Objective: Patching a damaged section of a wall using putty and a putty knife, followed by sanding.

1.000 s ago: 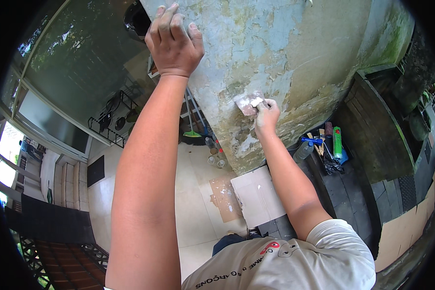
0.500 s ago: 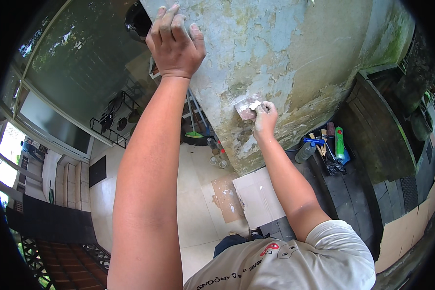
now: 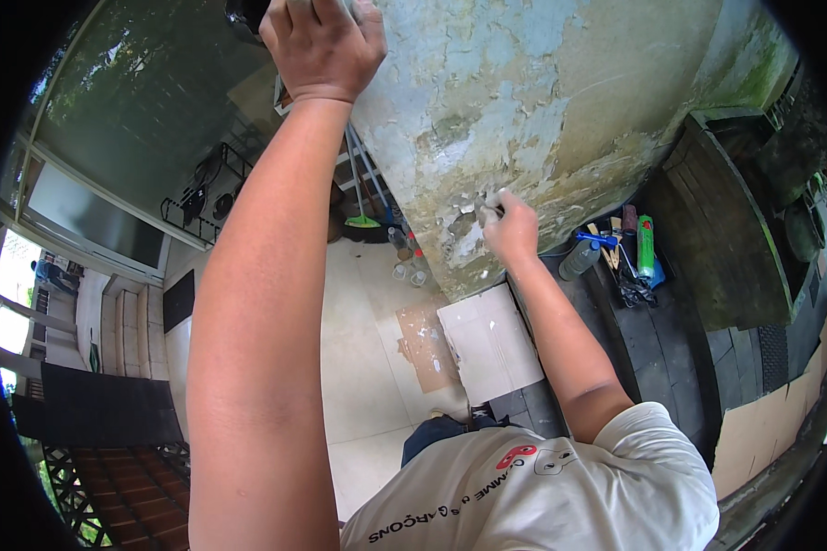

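Note:
My left hand (image 3: 326,50) rests against the corner of the peeling wall (image 3: 515,83), high in the view, fingers apart and their tips cut off by the upper edge. Lower down, my right hand (image 3: 513,230) is closed on a scraper (image 3: 470,204) with a flat metal blade, held close to the wall. The blade is mostly turned edge-on now, and the fingers hide its grip. Around it the paint is flaked and patchy, with pale bare spots. A small white fleck shows just below the right hand.
A cardboard sheet (image 3: 492,344) and a brown, paint-spotted board (image 3: 429,347) lie on the floor under the wall. To the right, a tray of tools (image 3: 639,275) and a plastic bottle (image 3: 579,261) stand on a dark step. Brooms (image 3: 363,188) lean behind the wall's corner.
My right hand has turned, so the scraper's broad blade face no longer shows. The white lump seen on the blade is out of sight. The view has shifted, and my left hand sits higher in it.

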{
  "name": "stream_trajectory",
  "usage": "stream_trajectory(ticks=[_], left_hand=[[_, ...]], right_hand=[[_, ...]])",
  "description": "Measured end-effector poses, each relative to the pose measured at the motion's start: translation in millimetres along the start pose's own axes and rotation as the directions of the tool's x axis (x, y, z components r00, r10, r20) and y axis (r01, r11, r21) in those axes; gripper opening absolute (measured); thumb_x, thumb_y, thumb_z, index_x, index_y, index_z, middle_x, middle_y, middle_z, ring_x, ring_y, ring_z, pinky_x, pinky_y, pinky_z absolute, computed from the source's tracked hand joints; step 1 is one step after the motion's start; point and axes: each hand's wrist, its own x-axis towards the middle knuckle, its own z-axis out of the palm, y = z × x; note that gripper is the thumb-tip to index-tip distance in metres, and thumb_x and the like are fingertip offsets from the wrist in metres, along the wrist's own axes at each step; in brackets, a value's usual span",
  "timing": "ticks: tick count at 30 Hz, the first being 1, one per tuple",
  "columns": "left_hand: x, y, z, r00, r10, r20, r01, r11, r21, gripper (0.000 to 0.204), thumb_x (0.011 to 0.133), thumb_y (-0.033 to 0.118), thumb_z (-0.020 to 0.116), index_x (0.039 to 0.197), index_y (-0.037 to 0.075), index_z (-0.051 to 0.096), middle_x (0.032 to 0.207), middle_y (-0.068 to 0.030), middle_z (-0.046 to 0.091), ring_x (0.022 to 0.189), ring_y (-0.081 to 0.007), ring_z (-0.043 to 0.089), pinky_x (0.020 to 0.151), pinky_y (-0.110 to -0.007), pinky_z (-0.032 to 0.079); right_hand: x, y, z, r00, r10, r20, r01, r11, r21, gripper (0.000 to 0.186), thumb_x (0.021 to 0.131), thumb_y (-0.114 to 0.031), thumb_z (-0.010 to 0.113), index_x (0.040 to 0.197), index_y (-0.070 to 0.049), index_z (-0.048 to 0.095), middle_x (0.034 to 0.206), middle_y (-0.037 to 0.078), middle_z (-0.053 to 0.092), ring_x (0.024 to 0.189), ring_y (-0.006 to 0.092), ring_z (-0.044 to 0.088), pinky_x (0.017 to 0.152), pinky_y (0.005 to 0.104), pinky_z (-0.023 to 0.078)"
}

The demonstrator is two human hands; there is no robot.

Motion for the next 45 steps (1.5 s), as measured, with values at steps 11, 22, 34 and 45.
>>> stream_trajectory(ticks=[11,22,34,45], left_hand=[[5.9,-1.0,-15.5,0.902,0.290,0.320,-0.431,0.558,0.709,0.041,0.079,0.019,0.057,0.116,0.006,0.045,0.130,-0.0135,0.048,0.120,-0.0349,0.044,0.101,-0.046,0.035],[5.9,1.1,-19.0,0.893,0.303,0.334,-0.450,0.554,0.701,0.036,0.082,0.018,0.056,0.113,0.003,0.046,0.127,-0.0167,0.050,0.119,-0.0373,0.045,0.103,-0.048,0.035],[4.8,-6.9,-14.1,0.874,0.338,0.348,-0.484,0.554,0.677,0.032,0.084,0.022,0.060,0.110,0.011,0.045,0.128,-0.0056,0.050,0.126,-0.0288,0.044,0.105,-0.042,0.031],[5.9,-7.5,-14.2,0.873,0.331,0.358,-0.488,0.590,0.644,0.032,0.085,0.020,0.060,0.110,0.009,0.045,0.129,-0.0083,0.050,0.126,-0.0303,0.043,0.106,-0.041,0.029]], right_hand=[[28.5,-8.3,7.0,0.845,0.486,0.226,-0.467,0.461,0.755,0.014,0.090,-0.011,0.063,0.088,0.003,0.062,0.082,0.006,0.065,0.072,0.0166,0.060,0.069,0.0309,0.049],[36.1,-55.1,-2.8,0.850,0.258,-0.460,0.063,0.816,0.574,0.016,0.096,-0.008,0.054,0.102,0.003,0.063,0.101,0.011,0.065,0.096,0.0178,0.060,0.088,0.0325,0.048],[34.5,-31.9,57.4,0.738,-0.574,-0.356,0.591,0.804,-0.070,0.060,0.076,0.008,0.052,0.136,0.003,0.051,0.138,0.026,0.050,0.133,0.0462,0.041,0.112,0.0553,0.031],[48.0,3.4,54.0,0.704,-0.670,-0.235,0.669,0.737,-0.098,0.065,0.070,0.007,0.053,0.134,-0.004,0.055,0.136,0.020,0.053,0.134,0.0441,0.041,0.114,0.0559,0.027]])
